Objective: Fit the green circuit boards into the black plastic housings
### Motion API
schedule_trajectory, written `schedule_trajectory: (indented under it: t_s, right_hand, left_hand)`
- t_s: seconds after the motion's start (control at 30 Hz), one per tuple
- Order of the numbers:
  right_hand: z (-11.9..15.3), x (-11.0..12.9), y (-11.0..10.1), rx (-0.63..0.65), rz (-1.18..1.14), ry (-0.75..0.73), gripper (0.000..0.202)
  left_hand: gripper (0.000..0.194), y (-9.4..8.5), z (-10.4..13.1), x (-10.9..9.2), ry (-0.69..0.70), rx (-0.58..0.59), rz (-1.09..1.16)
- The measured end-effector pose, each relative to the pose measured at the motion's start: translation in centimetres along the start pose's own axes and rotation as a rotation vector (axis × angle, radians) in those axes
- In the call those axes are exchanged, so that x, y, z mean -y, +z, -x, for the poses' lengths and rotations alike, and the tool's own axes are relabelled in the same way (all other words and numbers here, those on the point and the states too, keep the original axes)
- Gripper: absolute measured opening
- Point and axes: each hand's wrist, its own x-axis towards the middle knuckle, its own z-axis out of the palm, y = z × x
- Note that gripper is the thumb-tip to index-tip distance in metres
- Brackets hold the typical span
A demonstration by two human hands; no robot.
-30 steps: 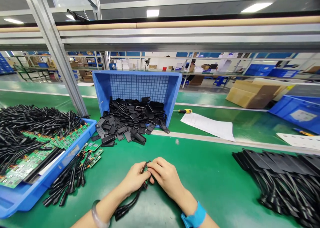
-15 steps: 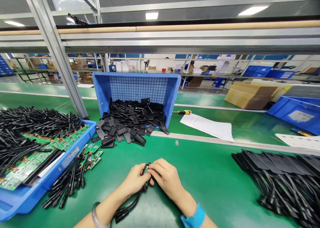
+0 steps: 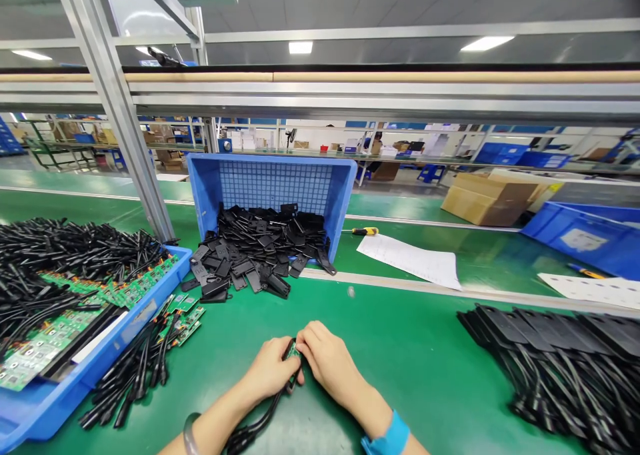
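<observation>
My left hand (image 3: 270, 373) is closed around a narrow black plastic housing, its thumb along the near side. A small green circuit board (image 3: 294, 352) lies in the housing, and black cables (image 3: 267, 413) trail from its near end toward me. The fingers of my right hand (image 3: 327, 363) are pinched together at the far end of the board. Those fingertips hide that end. To the left lies a pile of boards with black cables (image 3: 143, 362). Black plastic housings (image 3: 265, 242) spill from a tipped blue crate (image 3: 275, 158) ahead.
A blue tray (image 3: 145, 322) of cabled boards stands at the left. Several black housings with cables (image 3: 555, 362) lie in a row at the right. Farther back are a screwdriver (image 3: 366, 231), a paper sheet (image 3: 410, 260), a cardboard box (image 3: 485, 198) and a blue bin (image 3: 590, 232). A metal post (image 3: 117, 102) rises at left.
The view has tilted up slightly, so the bench scene sits lower. My right fingers have shifted to the far end of the board, and more of its green face shows.
</observation>
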Motion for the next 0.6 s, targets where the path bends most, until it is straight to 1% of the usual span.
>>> schedule_trajectory:
  t_s: [0.03,0.1,0.17,0.2,0.23,0.3,0.4,0.47,0.53,0.6]
  right_hand:
    - [0.0,0.1,0.1,-0.003,-0.019,0.013,0.020]
    - [-0.1,0.2,0.0,-0.006,-0.137,0.063,0.021]
    - [-0.5,-0.4,-0.3,-0.005,-0.232,0.162,0.023]
    - [-0.9,-1.1,-0.6,-0.002,-0.215,0.237,0.023]
    - [-1.4,-2.1,-1.0,0.001,-0.159,0.316,0.023]
    - [-2.5,-4.7,-2.0,0.008,0.027,0.469,0.022]
    - [-3.6,-9.1,-3.8,-0.015,0.200,0.609,0.021]
    - [-3.9,-11.2,-4.7,-0.005,0.299,0.679,0.020]
    - [-4.2,-12.2,-5.2,0.026,0.370,0.706,0.018]
    - [-4.8,-12.1,-5.2,0.053,0.416,0.694,0.018]
  left_hand:
    - [0.013,0.0,-0.1,0.1,-0.006,-0.006,0.028]
    - [0.014,-0.1,-0.2,0.1,-0.025,-0.057,0.110]
    - [0.021,-0.2,-0.3,0.0,-0.050,-0.129,0.224]
    - [0.026,-0.3,-0.3,0.0,-0.060,-0.154,0.286]
    - [0.033,-0.3,-0.2,-0.1,-0.063,-0.166,0.343]
    - [0.046,-0.4,-0.3,-0.1,-0.056,-0.164,0.432]
    - [0.060,-0.3,-0.5,0.3,-0.034,-0.161,0.498]
    - [0.064,-0.2,-0.7,0.6,-0.022,-0.171,0.519]
    - [0.065,-0.1,-0.8,0.8,-0.017,-0.187,0.533]
    - [0.064,-0.1,-0.6,0.8,-0.016,-0.192,0.539]
